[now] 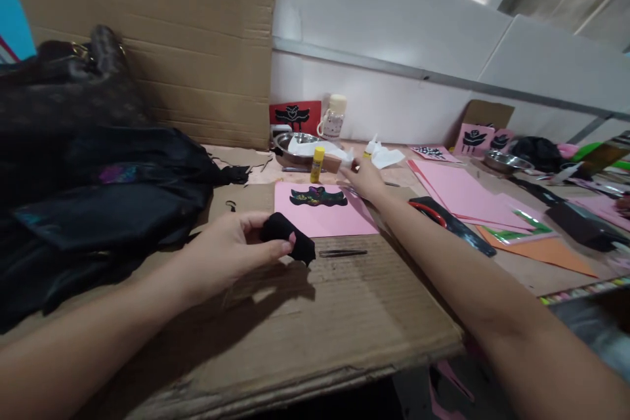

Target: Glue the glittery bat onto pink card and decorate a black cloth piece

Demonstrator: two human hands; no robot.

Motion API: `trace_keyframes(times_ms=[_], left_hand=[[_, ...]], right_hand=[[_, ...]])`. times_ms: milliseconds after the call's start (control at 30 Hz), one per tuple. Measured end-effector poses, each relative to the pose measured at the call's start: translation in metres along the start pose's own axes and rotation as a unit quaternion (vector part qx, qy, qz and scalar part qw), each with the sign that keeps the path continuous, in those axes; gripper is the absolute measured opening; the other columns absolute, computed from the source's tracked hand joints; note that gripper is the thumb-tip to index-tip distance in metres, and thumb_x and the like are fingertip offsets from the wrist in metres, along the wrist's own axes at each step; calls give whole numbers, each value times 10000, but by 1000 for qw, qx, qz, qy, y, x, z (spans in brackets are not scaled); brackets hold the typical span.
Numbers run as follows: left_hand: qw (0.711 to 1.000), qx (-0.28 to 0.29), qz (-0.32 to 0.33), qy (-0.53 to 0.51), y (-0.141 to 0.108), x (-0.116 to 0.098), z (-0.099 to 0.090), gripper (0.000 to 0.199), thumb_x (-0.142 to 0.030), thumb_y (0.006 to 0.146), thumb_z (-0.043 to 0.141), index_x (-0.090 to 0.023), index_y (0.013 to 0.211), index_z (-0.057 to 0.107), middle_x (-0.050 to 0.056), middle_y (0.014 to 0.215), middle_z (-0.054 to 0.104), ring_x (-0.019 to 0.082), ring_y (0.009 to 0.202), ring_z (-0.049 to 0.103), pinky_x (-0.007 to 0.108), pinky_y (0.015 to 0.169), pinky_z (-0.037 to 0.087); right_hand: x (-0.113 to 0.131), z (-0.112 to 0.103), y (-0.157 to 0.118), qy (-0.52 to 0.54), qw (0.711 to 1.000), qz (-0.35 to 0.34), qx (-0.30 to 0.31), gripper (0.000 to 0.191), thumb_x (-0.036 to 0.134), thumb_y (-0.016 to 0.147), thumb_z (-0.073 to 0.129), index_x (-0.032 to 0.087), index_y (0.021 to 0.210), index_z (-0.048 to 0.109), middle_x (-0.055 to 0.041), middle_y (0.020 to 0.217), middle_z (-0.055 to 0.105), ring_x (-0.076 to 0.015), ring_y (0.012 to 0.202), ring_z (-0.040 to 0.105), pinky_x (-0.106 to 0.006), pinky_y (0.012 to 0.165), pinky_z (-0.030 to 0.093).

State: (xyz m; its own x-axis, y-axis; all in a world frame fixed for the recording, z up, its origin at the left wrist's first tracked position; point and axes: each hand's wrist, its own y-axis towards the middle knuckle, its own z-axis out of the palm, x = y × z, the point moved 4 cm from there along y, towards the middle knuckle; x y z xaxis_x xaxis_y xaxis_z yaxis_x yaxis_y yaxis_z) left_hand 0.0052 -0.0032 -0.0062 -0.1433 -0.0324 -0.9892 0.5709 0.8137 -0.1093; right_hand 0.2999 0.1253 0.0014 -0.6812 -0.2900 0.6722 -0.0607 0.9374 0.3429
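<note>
My left hand point(236, 243) pinches a rolled or folded black sheet point(290, 238) between thumb and fingers, just above the cardboard. Farther off, my right hand point(367, 178) reaches past a pink card point(327, 220), beside a small brown block point(333, 164) and some white material. Its fingers are partly hidden, and whether they grip anything is unclear. On the pink card lies a black cut-out point(318, 196) with shiny coloured specks. Tweezers point(343, 252) rest on the cardboard in front of the card. A yellow glue stick point(317, 165) stands upright behind it.
Dark bags point(98, 190) fill the left side. A metal bowl point(283, 147) and a cup point(334, 117) stand at the back. To the right lie scissors point(433, 212) with a red handle, pink sheets point(462, 190) and a black tool point(583, 224). A cardboard panel point(197, 33) rises behind.
</note>
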Motion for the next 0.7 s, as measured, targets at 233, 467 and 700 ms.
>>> trace_keyframes(times_ms=[233, 467, 700], left_hand=[[928, 38, 241, 281, 4, -8, 3, 127, -281, 901, 745, -303, 934, 865, 32, 998, 795, 230, 986, 723, 326, 905, 553], [899, 78, 270, 337, 13, 9, 1, 150, -282, 978, 696, -269, 946, 842, 34, 953, 757, 201, 952, 686, 282, 852, 500], [888, 110, 240, 377, 19, 22, -2, 146, -264, 956, 690, -254, 992, 832, 55, 1078, 783, 242, 1032, 696, 330, 919, 494]], right_hand=[[60, -17, -50, 63, 993, 10, -95, 81, 194, 1060, 533, 232, 1122, 567, -59, 1014, 733, -223, 969, 702, -394, 951, 570], [103, 31, -108, 154, 949, 38, 273, 334, 449, 843, 829, 220, 995, 639, 15, 839, 671, -158, 647, 624, -290, 594, 504], [108, 50, -121, 31, 940, -14, 339, 209, 146, 846, 811, 212, 966, 653, 8, 951, 733, -208, 886, 670, -293, 785, 471]])
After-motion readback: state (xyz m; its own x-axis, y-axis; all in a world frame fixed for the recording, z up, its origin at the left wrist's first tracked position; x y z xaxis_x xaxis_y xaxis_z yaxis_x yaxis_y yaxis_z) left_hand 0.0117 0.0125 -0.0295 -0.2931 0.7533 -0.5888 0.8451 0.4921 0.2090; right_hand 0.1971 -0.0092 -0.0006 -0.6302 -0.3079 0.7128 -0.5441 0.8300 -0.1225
